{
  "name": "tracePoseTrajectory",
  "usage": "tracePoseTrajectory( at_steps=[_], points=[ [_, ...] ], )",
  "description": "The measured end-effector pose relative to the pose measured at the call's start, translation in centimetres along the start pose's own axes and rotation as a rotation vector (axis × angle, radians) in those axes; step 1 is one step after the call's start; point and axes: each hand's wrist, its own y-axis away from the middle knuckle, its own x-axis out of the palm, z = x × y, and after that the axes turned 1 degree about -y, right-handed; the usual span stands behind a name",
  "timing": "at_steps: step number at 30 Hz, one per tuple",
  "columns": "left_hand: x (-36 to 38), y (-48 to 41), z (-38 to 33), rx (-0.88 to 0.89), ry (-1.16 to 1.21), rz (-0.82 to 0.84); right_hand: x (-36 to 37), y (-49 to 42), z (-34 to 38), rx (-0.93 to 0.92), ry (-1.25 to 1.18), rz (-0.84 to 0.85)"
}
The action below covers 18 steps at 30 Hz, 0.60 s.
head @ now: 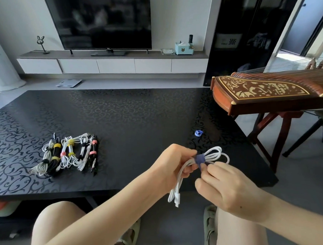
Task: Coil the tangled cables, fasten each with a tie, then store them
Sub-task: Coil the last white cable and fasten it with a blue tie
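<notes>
Head view: a person sits at a dark patterned desk [120,114], with both hands raised over its near edge.
White cable [218,151]: folded into a long coil and held in the air between the hands. Its loops fan out to the right and its plug ends hang down.
Blue tie [200,158]: wrapped round the coil's waist, with the loose tail pointing down.
Left hand [174,164]: fingers curled round the coil just beside the tie.
Right hand [230,189]: fingertips pinch the tie's tail under the coil.
Handling: the cable is judged light, limp and springy, so the loops would likely splay if the grip eased. It is best held at the waist, not by the plugs. The tie looks like a soft strap that needs tension while it is pressed closed.
Tied cable bundles [66,155]: in a row on the desk's left, well apart from the hands.
Spare tie roll [198,133]: on the desk beyond the hands.
</notes>
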Motion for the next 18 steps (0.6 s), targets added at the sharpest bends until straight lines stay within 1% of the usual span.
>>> tracePoseTrajectory(
  at_steps=[4,6,8,9,10,11,13,14,15,16,18],
  points=[
    [0.1,-0.2,0.0,0.089,-0.052,-0.037,0.8,0.8,-0.2,-0.024,0.075,0.011],
    [0.0,-0.2,-0.4,0.153,-0.011,-0.056,0.9,1.3,0.0,0.036,0.057,0.015],
    [-0.4,-0.1,-0.9,0.248,-0.011,-0.090,1.1,2.2,0.4,0.227,-0.073,0.006],
    [-0.5,0.0,-1.2,0.305,-0.043,-0.103,1.2,2.6,0.9,0.391,-0.202,0.005],
    [-0.7,0.2,-1.3,0.364,-0.086,-0.112,1.2,2.7,1.3,0.615,-0.396,0.015],
    [-0.8,0.3,-1.5,0.422,-0.142,-0.116,1.1,2.4,1.5,0.887,-0.675,0.032],
    [-0.9,0.6,-1.8,0.536,-0.277,-0.125,1.6,1.2,1.1,1.460,-1.446,0.078],
    [-0.9,0.8,-1.9,0.589,-0.354,-0.133,1.9,0.7,0.7,1.660,-1.789,0.104],
    [-1.0,0.9,-2.0,0.639,-0.428,-0.135,2.2,0.4,0.3,1.771,-2.028,0.110],
    [-1.1,1.1,-2.1,0.684,-0.487,-0.131,2.5,0.1,-0.2,1.800,-2.194,0.125],
    [-1.3,1.4,-2.3,0.741,-0.592,-0.098,3.1,-0.5,-1.1,1.664,-2.410,0.157]
  ],
)
